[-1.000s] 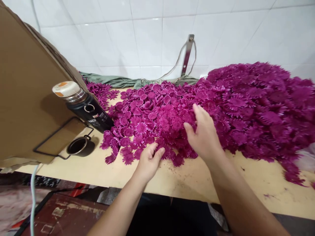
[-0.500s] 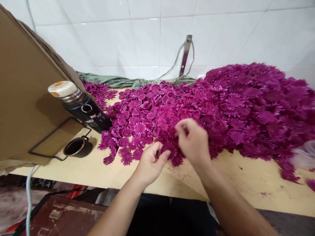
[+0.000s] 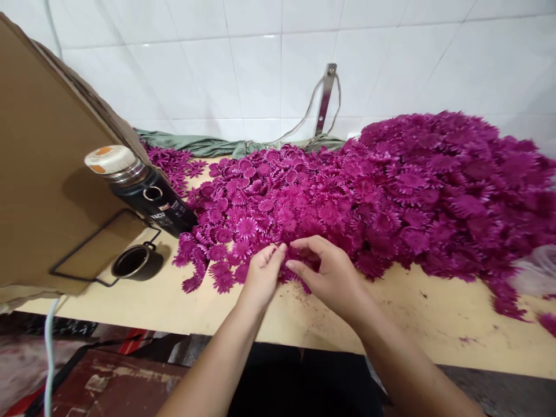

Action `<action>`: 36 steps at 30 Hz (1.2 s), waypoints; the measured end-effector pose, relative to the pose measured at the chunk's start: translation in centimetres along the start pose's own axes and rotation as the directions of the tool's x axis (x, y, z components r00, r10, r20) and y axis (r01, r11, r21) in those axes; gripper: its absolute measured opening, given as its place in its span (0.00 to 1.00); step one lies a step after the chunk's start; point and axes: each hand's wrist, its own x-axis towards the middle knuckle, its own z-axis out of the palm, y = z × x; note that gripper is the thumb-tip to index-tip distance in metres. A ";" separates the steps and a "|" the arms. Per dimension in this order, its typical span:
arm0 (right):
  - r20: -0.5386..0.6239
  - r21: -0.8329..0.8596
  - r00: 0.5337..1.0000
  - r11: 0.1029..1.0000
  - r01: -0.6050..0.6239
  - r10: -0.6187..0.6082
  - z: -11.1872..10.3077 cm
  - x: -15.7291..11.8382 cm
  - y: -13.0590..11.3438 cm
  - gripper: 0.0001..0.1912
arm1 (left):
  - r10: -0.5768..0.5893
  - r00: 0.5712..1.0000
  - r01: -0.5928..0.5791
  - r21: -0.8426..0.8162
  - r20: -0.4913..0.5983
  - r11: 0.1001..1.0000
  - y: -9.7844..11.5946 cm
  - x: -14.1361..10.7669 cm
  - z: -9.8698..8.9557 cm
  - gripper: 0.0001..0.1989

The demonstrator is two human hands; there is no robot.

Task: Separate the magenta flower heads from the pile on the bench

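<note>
A white tiled wall (image 3: 174,75) rises behind the flask (image 3: 147,197), and a pale wooden tabletop (image 3: 391,307) spreads beneath it and far out to its right. The large heap of purple flowers (image 3: 434,185) starts close by the flask's base and runs to the right of it, low at first and then much higher well away from it. A big sheet of cardboard (image 3: 52,174) stands to the left of the flask. Behind the flask and to its right, a green cloth (image 3: 195,142) lies bunched along the wall. The flask itself is dark, with a metal neck and a white and orange lid. To its right and nearer the person are the two hands, at the front edge of the heap: the left hand (image 3: 263,272) is closed, thumb pressed to forefinger, though I cannot tell whether a flower is between them; the right hand (image 3: 330,275) is partly open, fingers curved and thumb apart, its tips near the left hand's. Far to the right of the flask lies a clear plastic bag (image 3: 538,275). A metal bar (image 3: 325,98) with a cord is on the wall, behind and right of the flask. Smallest is the dark cup (image 3: 145,263), just in front of the flask.
</note>
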 end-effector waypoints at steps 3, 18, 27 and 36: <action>0.057 0.138 0.996 0.987 -0.082 0.075 0.3 0.2 0.3 0.08 | 0.002 1.000 -0.002 0.047 0.000 0.999 0.1 0.0 0.1 0.23; -0.555 -0.273 0.821 0.962 -0.029 -0.132 -4.2 5.3 3.3 0.15 | 0.009 0.993 -0.027 0.157 0.118 0.987 1.3 -1.9 0.0 0.13; -0.107 -0.045 0.993 0.998 0.046 -0.051 0.1 -0.6 0.2 0.12 | -0.008 0.998 0.004 0.073 0.058 0.997 0.6 -0.6 0.4 0.18; -0.099 0.199 0.992 0.978 -0.057 0.078 0.3 0.0 0.7 0.14 | -0.014 0.998 0.007 0.104 0.063 0.995 0.9 0.5 0.7 0.22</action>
